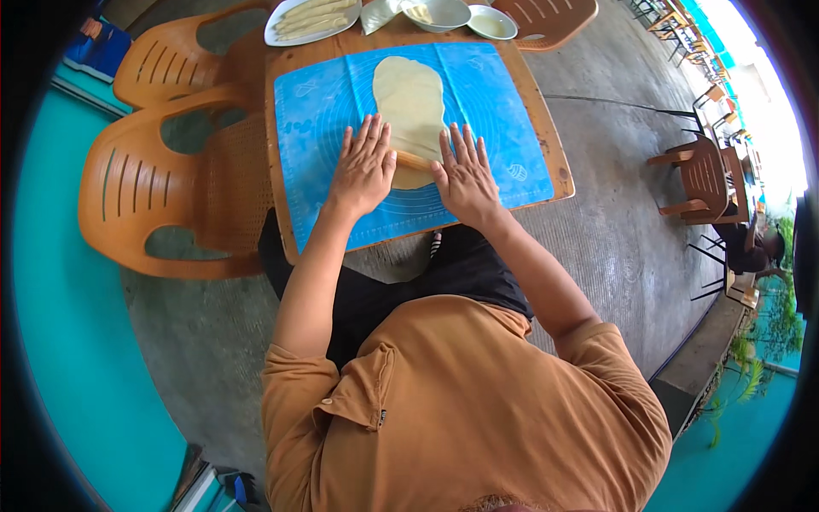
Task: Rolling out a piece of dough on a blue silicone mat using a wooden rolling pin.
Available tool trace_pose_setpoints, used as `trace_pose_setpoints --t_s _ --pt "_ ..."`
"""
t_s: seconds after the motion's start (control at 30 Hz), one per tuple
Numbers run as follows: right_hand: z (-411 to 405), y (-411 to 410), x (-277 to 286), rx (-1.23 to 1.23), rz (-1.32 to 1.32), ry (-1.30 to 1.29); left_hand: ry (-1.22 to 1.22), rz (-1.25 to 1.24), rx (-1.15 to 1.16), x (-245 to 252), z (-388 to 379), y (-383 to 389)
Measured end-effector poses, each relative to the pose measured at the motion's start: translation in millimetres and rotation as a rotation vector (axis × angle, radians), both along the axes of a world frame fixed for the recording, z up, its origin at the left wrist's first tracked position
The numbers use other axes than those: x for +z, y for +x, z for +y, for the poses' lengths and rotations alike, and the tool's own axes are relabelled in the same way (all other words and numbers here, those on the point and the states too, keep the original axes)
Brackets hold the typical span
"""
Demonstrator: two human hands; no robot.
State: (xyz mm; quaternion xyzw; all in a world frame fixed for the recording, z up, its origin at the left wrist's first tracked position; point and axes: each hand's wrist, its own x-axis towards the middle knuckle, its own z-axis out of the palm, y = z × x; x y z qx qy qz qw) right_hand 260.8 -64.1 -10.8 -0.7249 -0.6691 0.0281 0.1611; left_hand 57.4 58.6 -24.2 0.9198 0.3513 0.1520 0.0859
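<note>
A wooden rolling pin [413, 160] lies crosswise over the near part of a long, thin sheet of pale dough [409, 96]. My left hand [363, 165] rests flat over the pin's left end, fingers stretched forward. Over the right end lies my right hand [469, 174], also flat, with its fingers spread. Both palms hide the pin's ends. A short stretch of dough shows on the near side of the pin, towards me. Under the dough is a blue baking mat [512, 128] printed with circles and a ruler edge.
The mat covers most of a wooden table [555, 168]. At its far edge stand a white plate of dough strips [313, 19], a plastic bag [380, 14], a bowl [441, 14] and a small dish of pale liquid [491, 24]. Orange plastic chairs [137, 185] crowd the left side.
</note>
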Motion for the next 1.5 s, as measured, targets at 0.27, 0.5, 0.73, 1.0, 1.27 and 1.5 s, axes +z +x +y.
trace_pose_setpoints --t_s 0.27,0.5,0.73,1.0,1.27,1.5 --pt "-54 -41 6 0.125 -0.005 0.015 0.024 0.061 0.008 10 -59 -56" --pt "-48 -32 11 0.172 0.039 0.018 0.009 0.091 0.007 20 -56 -57" --pt "-53 -35 12 0.149 0.008 0.014 0.018 0.108 0.025 23 -64 -58" --pt "-77 -46 21 0.222 0.123 -0.066 0.025 0.127 0.035 42 -95 -80" --pt "-70 -38 10 0.154 0.110 0.189 0.105 0.019 0.049 37 -68 -61" --pt "-52 -13 20 0.185 0.163 0.257 0.069 -0.018 0.014 49 -44 -48"
